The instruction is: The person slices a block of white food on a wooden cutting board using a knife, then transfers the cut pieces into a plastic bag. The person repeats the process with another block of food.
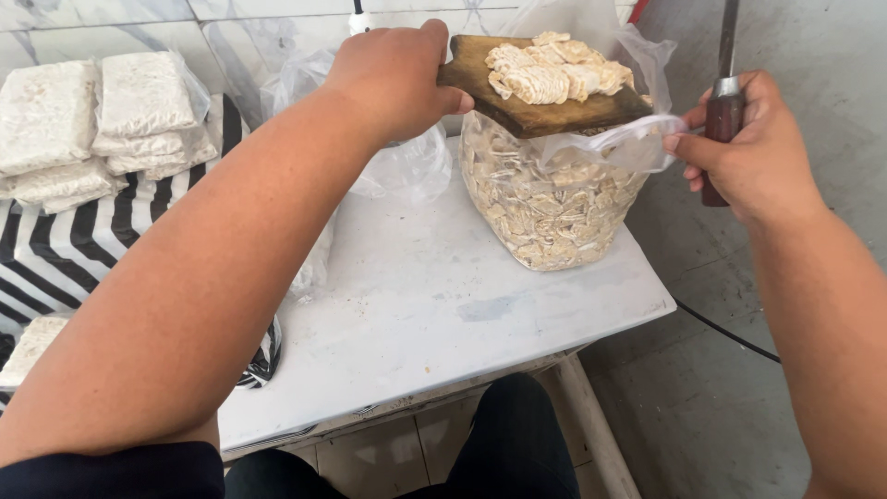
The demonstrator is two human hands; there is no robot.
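Nearest, at the bottom edge: dark trousers [517, 444] and a dark sleeve cuff [111, 473], both cut off by the frame. Above them, a white tabletop [434, 305], scuffed, its front edge worn.

Further out, left hand [393, 79] clamped on the end of a wooden cutting board [545, 109], thumb on top, fingers underneath and out of sight. Board held tilted over the mouth of a clear plastic bag [545, 208]. On the board, a heap of pale chopped pieces [559, 69]; same pieces filling the bag, which stands on the far right part of the table.

Right hand [753, 148] pinching the bag's rim between thumb and forefinger, other fingers curled around the dark handle of a knife [725, 102]. Blade pointing up and cut off at the top edge; tip not visible.

Left of the table, a black-and-white striped cloth [65, 249] carrying stacked sealed packets [102, 125] of pale pressed cakes; one more packet half hidden behind the left forearm. Behind the left hand, crumpled empty plastic bags [407, 171], contents hard to make out.

Farthest: marbled tile wall [231, 23] at the back, grey concrete floor [721, 388] on the right with a thin black cable [730, 334] across it.
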